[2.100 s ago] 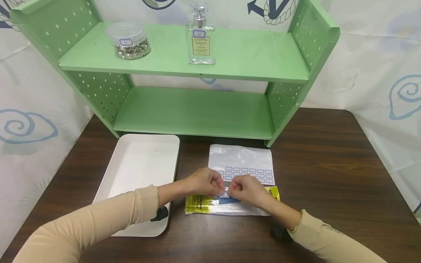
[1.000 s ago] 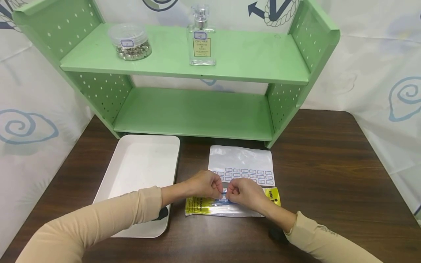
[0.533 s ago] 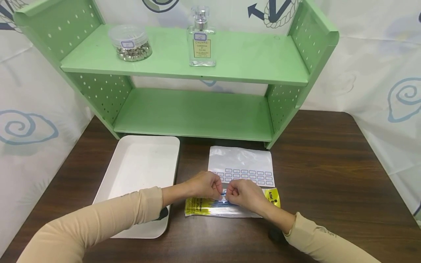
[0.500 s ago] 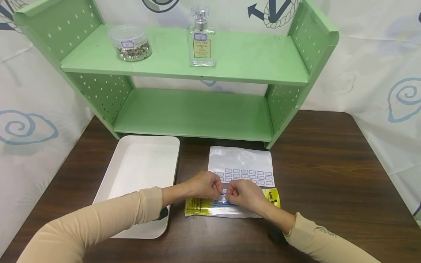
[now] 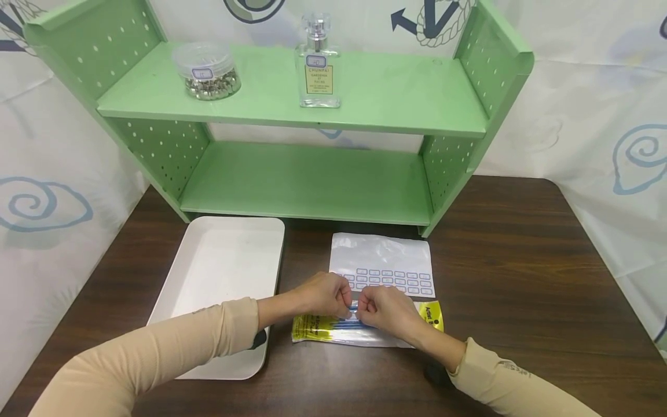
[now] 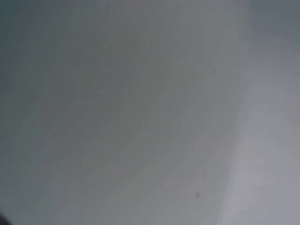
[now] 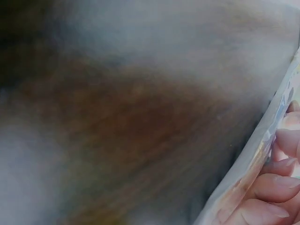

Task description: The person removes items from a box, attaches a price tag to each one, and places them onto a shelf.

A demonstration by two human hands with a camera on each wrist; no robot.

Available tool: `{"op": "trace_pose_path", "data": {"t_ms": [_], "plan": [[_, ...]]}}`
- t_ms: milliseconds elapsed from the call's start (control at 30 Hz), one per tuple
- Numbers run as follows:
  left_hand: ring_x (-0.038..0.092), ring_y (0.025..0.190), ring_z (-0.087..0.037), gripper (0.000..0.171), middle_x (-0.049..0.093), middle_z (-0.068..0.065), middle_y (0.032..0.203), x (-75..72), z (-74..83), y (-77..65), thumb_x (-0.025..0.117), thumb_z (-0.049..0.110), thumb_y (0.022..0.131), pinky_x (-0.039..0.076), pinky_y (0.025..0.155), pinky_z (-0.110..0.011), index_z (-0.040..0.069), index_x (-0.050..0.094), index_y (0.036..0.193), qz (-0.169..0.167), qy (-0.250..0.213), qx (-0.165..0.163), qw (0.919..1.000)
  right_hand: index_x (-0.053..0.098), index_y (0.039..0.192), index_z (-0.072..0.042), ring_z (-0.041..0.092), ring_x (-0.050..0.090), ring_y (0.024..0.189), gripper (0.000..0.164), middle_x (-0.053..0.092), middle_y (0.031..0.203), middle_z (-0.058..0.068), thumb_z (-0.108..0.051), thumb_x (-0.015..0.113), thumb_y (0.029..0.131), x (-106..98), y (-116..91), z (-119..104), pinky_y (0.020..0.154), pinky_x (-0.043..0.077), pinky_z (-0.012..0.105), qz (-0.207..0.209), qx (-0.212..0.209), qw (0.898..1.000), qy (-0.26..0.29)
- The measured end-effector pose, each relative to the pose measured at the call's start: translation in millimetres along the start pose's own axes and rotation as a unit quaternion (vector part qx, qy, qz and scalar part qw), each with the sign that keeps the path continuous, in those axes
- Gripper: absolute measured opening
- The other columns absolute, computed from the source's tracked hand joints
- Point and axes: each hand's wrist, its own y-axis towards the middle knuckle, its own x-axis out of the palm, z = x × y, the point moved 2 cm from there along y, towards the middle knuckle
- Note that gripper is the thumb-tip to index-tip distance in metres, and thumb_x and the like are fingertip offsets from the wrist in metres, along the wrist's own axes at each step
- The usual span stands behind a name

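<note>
A yellow and silvery plastic packet printed "Artist B..." lies flat on the table, with blue sticks showing through it. Over its middle my left hand and right hand meet almost fingertip to fingertip. Between them they pinch a small pale sticker, mostly covered by the fingers, down at the packet's surface. Curled fingers beside the packet's edge appear in the right wrist view. Only a blurred pale surface fills the left wrist view. Just behind the packet lies a white sheet of blue-framed number stickers.
A white tray lies under my left forearm. Behind stands a green two-tier shelf, bearing a clear jar of metal pieces and a glass perfume bottle. The brown table extends to the right.
Both hands have come slightly down and toward me, bringing the small sticker from above the packet to its surface. Over the last half second they have barely moved.
</note>
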Motion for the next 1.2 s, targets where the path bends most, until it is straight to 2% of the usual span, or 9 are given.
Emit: {"op": "trace_pose_path", "data": {"t_ms": [400,900,1200], "plan": [[0.054,0.063,-0.005,0.027,0.065,0.0,0.07,0.6,2.5,-0.8,0.087,0.008,0.077,0.042,0.06,-0.017,0.004,0.067,0.095,0.02,0.029,-0.001,0.9994,0.067,0.08,-0.008,0.004,0.044,0.056,0.011,0.051,0.061,-0.007,-0.006,0.072,0.089,0.5,-0.6,0.8,0.052,0.029,0.017,0.002,-0.007,1.0,0.0],[0.055,0.064,-0.004,0.02,0.068,0.001,0.07,-0.3,2.6,0.1,0.086,0.008,0.076,0.044,0.062,-0.018,0.006,0.069,0.087,0.019,0.063,0.014,0.9977,0.068,0.083,-0.007,0.006,0.046,0.058,0.009,0.051,0.062,-0.006,-0.006,0.072,0.091,-1.5,-2.1,0.1,0.053,0.032,0.017,-0.007,0.001,1.0,0.008],[0.053,0.064,-0.004,0.018,0.066,0.001,0.068,-0.6,1.6,-0.4,0.086,0.008,0.078,0.042,0.061,-0.018,0.008,0.069,0.083,0.022,0.065,0.023,0.9974,0.067,0.081,-0.007,0.004,0.046,0.06,0.01,0.052,0.062,-0.006,-0.004,0.071,0.09,-5.8,-3.2,3.0,0.056,0.036,0.017,-0.002,-0.015,1.0,0.022]]}}
